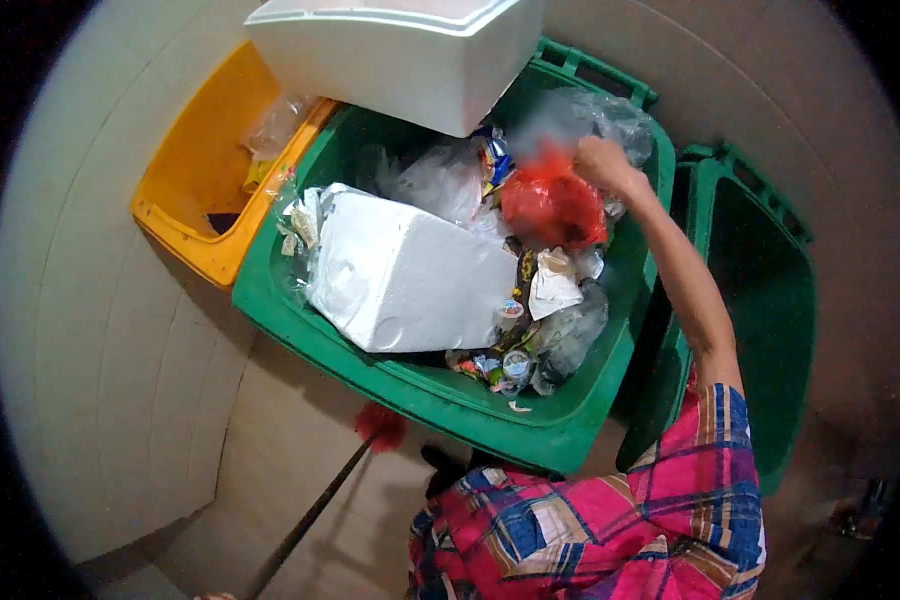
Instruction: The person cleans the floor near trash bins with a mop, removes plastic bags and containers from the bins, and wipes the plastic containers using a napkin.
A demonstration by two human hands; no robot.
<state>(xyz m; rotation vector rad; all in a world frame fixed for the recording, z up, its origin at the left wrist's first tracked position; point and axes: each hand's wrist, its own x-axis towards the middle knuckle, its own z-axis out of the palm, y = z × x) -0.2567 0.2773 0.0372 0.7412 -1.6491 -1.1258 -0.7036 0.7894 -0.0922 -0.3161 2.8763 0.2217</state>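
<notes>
My right hand (607,167) is closed on the top of a red plastic bag (555,205), over the rubbish in a large green wheelie bin (420,410). The bag's upper part is blurred. At the bottom left edge, only a sliver of my left hand (213,596) shows, at the end of a long dark pole (310,520). The pole slants down to a blurry red head (381,425) near the floor. A white foam box (410,270) lies tilted in the bin, beside clear plastic bags, paper and cup lids.
Another white foam box (400,60) sits across the bin's back rim. A yellow bin (185,235) stands to the left and a second green bin (765,290) to the right. Pale walls (100,300) curve around behind. A dark shoe (440,468) shows below the bin.
</notes>
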